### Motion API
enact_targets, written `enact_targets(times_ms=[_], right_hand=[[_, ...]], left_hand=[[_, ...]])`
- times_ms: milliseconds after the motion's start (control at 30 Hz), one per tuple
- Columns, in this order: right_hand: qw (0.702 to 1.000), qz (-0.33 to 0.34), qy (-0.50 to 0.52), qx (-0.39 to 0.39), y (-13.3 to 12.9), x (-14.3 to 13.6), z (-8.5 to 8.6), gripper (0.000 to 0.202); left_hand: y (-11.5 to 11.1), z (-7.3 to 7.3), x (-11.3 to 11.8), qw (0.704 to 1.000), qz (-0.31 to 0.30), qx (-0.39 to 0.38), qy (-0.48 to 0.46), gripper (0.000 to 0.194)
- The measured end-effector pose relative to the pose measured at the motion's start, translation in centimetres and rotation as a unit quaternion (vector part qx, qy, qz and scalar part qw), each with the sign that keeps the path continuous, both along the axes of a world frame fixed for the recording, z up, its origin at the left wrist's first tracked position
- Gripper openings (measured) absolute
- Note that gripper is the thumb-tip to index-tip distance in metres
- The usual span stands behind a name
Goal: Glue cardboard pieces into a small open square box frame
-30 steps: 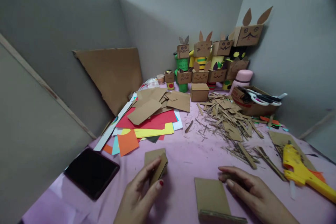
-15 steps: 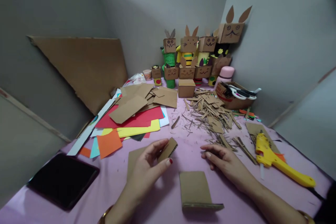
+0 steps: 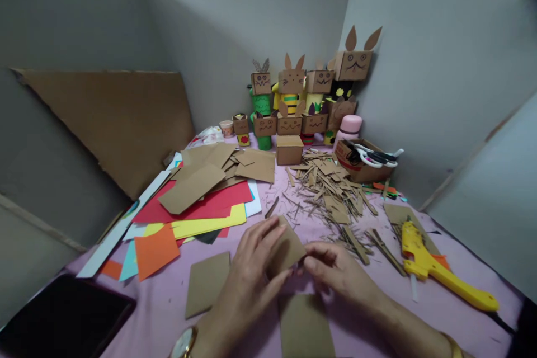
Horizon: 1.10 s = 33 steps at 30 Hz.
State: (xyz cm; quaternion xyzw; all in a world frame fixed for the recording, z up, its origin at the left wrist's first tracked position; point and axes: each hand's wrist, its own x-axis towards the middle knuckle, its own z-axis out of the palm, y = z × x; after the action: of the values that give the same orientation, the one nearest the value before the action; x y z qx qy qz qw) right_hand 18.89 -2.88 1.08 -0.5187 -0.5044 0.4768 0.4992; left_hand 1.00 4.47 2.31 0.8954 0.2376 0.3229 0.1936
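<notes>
A small square of brown cardboard (image 3: 287,246) is held up near the middle of the table front. My left hand (image 3: 255,268) grips it from the left, fingers behind the top edge and thumb below. At its right corner, my right hand (image 3: 331,268) pinches the edge. Below my hands lies another cardboard piece (image 3: 306,327), partly cut off by the frame's bottom. One more flat cardboard square (image 3: 207,284) rests to the left of my left hand.
Coloured paper (image 3: 157,250) and cardboard sheets lie left, with a black tablet (image 3: 62,319). Cardboard scraps (image 3: 335,179) and a yellow glue gun (image 3: 432,265) are right. Several cardboard animal figures (image 3: 291,81), a pink bottle (image 3: 350,125) and a box of scissors (image 3: 364,165) stand behind.
My right hand has moved left and now touches the cardboard square in my left hand. The square is turned so its face shows. The camera view has shifted.
</notes>
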Motion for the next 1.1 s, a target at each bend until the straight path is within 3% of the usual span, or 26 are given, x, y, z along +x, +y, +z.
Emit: enact_targets(times_ms=[100, 167, 233, 300, 400, 533, 633, 733, 800, 833, 967, 1100], right_hand=[[0.994, -0.055, -0.078, 0.045, -0.1, -0.1, 0.1, 0.029], [0.971, -0.09, -0.186, 0.121, -0.3, 0.2, 0.1, 0.017], [0.936, -0.1, -0.267, 0.205, -0.4, 0.6, 0.0, 0.019], [0.92, -0.1, -0.285, 0.249, -0.5, 1.0, -0.2, 0.027], [0.923, -0.111, -0.279, 0.241, -0.4, 1.2, -0.6, 0.028], [0.942, -0.088, -0.258, 0.193, -0.4, 1.1, -0.9, 0.031], [0.951, -0.058, -0.226, 0.201, -0.5, 1.1, -0.8, 0.032], [0.97, -0.056, -0.165, 0.171, -0.5, 1.0, -0.7, 0.021], [0.993, -0.072, -0.05, 0.085, -0.4, 0.9, -0.8, 0.011], [0.996, -0.082, 0.024, 0.037, -0.2, 0.8, -0.9, 0.017], [0.954, -0.103, 0.267, -0.089, 0.6, 0.8, -1.3, 0.036], [0.901, -0.095, 0.383, -0.18, 0.8, 1.4, -1.3, 0.037]], left_hand=[[0.1, -0.9, 0.0, 1.0, 0.0, -0.018, -0.006, 0.071], [0.3, -1.3, -0.2, 0.998, 0.026, -0.048, -0.024, 0.073], [0.7, -1.5, -0.4, 0.994, 0.051, -0.074, -0.056, 0.057], [0.9, -1.6, -0.4, 0.99, 0.049, -0.102, -0.08, 0.035], [0.9, -1.7, -0.2, 0.982, 0.028, -0.167, -0.089, 0.021], [0.6, -2.0, 0.1, 0.961, 0.017, -0.25, -0.112, 0.022], [0.6, -2.1, 0.2, 0.95, -0.012, -0.284, -0.13, 0.025], [0.6, -1.8, 0.3, 0.939, -0.012, -0.323, -0.117, 0.022], [0.4, -1.6, 0.3, 0.925, 0.001, -0.361, -0.121, 0.015], [0.4, -1.5, 0.3, 0.918, 0.008, -0.375, -0.13, 0.013], [0.3, -1.5, 0.2, 0.908, 0.041, -0.394, -0.135, 0.021], [0.3, -1.5, 0.1, 0.91, 0.031, -0.399, -0.113, 0.019]])
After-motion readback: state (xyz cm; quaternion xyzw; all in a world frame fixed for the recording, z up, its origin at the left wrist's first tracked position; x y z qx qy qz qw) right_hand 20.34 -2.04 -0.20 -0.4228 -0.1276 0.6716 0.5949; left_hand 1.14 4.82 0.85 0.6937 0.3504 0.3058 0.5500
